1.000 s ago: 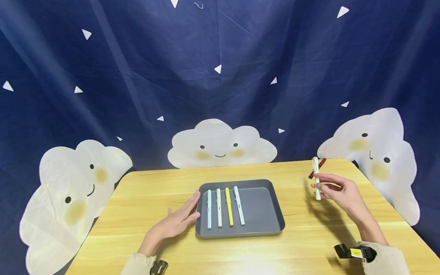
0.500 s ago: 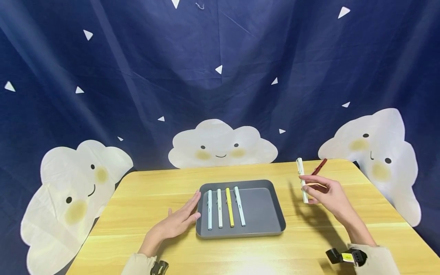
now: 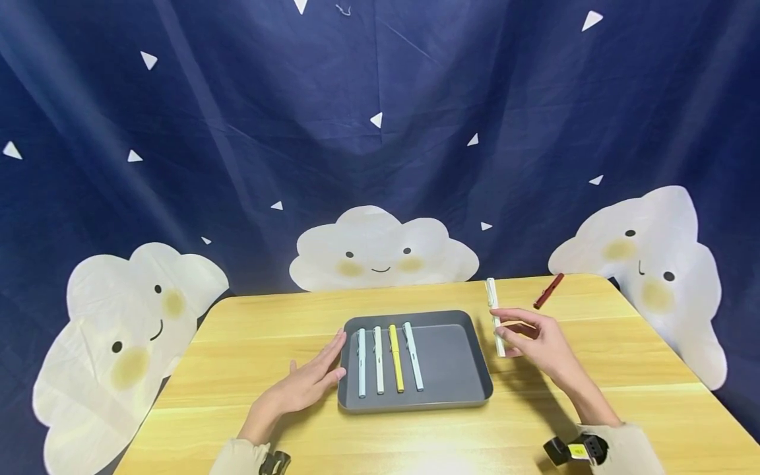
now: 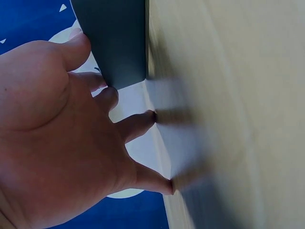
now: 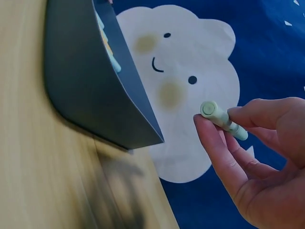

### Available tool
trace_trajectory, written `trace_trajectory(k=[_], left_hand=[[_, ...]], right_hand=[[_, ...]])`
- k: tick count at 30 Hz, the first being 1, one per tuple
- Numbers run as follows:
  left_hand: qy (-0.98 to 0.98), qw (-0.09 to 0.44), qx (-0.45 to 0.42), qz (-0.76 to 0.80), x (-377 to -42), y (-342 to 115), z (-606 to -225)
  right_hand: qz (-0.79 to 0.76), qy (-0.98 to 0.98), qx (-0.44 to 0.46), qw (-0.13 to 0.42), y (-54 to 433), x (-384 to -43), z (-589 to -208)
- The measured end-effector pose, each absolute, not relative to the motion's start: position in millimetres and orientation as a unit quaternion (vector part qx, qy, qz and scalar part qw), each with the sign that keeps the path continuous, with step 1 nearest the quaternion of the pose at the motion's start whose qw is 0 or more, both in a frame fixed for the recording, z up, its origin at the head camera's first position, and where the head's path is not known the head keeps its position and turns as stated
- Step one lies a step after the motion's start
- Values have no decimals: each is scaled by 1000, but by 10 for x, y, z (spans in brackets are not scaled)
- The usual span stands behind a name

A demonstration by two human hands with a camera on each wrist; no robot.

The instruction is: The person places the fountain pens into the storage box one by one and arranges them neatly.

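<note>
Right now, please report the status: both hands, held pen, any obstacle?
Right hand pinches pale capped pen, in air beside right wall of dark gray tray. Left hand touches left wall. Four pens inside; only right wall seems in the way.

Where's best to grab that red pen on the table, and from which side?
Probably around the middle of the red pen, coming from above, thumb and finger on its long sides: it is slim and lies flat, slanting toward the back edge of the table. The nearer right hand holds a white pen.
</note>
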State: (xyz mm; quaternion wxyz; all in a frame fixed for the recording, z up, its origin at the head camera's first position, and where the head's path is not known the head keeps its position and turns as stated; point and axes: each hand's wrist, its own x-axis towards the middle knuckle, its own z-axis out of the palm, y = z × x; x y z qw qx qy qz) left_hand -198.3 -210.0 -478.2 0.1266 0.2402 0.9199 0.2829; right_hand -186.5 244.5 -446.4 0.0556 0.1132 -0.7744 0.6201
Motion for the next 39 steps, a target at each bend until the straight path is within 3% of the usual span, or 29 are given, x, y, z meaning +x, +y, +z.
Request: trace_trajectory(k=[39], left_hand=[[921, 130, 241, 278, -2001, -2103, -4798]], right_hand=[[607, -780, 154, 8, 1669, -1839, -4768]])
